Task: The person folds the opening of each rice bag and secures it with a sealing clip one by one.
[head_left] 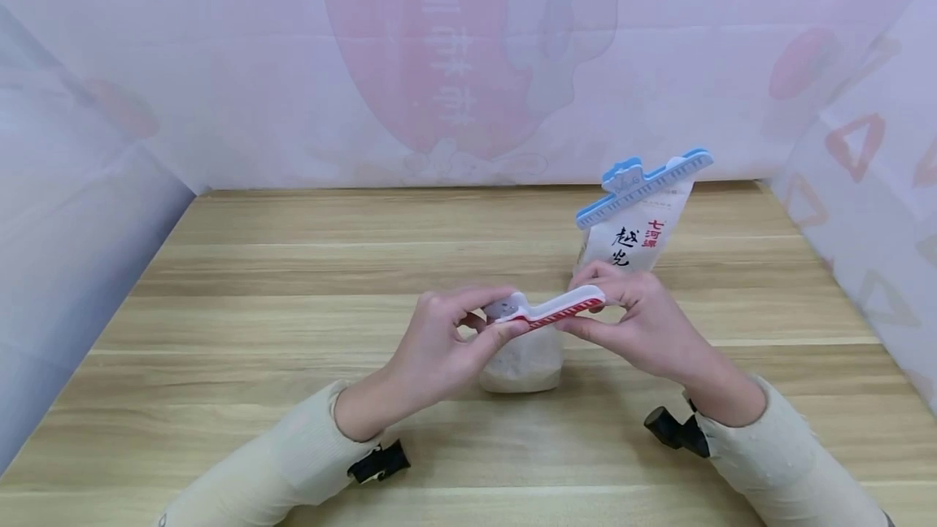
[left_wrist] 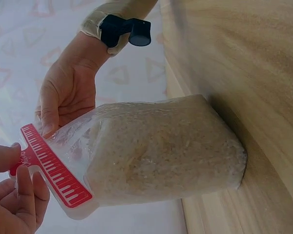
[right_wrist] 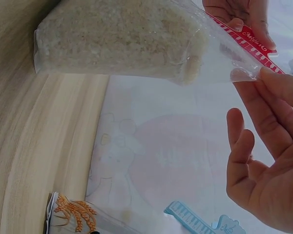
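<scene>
A clear plastic bag of rice (head_left: 523, 368) stands upright on the wooden table in front of me. Along its gathered top lies a red and white sealing clip (head_left: 567, 307), marked like piano keys in the left wrist view. My left hand (head_left: 442, 340) pinches the clip's handle between thumb and fingers. With thumb and fingertips my right hand (right_wrist: 273, 141) pinches the upper corner of the bag, right by the clip's end. How fully the clip's jaws grip the plastic cannot be made out.
Behind my right hand stands a white printed bag (head_left: 637, 238), its top held by a blue clip (head_left: 644, 185). The wooden table (head_left: 293, 267) is bounded by printed white cloth walls (head_left: 241, 63). Black mounts (head_left: 381, 462) sit at both wrists.
</scene>
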Tool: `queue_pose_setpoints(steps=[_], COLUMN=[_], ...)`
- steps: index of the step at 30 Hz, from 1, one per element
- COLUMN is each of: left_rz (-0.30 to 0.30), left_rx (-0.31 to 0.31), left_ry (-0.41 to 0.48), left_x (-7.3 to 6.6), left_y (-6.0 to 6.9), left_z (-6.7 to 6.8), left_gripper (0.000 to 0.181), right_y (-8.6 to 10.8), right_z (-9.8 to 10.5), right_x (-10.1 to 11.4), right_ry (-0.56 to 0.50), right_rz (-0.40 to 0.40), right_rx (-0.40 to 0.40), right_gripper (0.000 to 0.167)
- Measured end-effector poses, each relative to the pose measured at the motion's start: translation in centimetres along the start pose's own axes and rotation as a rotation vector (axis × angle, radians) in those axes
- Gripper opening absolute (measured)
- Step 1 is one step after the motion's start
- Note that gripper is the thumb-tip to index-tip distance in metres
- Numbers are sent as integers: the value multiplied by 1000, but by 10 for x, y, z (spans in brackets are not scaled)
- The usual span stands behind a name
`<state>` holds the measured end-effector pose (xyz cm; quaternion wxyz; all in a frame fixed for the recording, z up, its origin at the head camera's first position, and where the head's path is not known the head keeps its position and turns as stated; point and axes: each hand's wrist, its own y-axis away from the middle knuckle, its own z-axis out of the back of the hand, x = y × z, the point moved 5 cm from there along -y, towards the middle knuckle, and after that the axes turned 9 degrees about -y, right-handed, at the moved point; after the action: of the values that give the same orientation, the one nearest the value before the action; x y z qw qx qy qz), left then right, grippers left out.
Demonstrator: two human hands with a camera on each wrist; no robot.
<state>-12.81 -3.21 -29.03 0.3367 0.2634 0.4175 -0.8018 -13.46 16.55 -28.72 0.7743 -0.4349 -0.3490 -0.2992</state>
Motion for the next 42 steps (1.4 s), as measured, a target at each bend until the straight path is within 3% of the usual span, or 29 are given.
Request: queue_pose_setpoints(steps=[12,21,25,31,35,42], left_rz=[57,19,27,49,86,187], left_rx=[50,39,46,63,116,309], left_ry=[20,-54,-71,-88,-117,-187], left_x=[4,9,11,15,24,44], left_y=[-2,-2,-1,3,8,22], left_z=[3,3,4,6,7,10], left_gripper=[21,27,30,31,37,60], right_y=[-2,3,7,12,17,25], right_z=[-1,3,3,0,-4,-12], right_x=[-3,-9,-14,-24,-30,-42], right_ry=[-11,1,23,33,-11,8], right_rz=[-42,-74,-144,-313,-404,-459], right_rx=[27,68,84,139,190,272], right_gripper=[18,18,19,32,43,54])
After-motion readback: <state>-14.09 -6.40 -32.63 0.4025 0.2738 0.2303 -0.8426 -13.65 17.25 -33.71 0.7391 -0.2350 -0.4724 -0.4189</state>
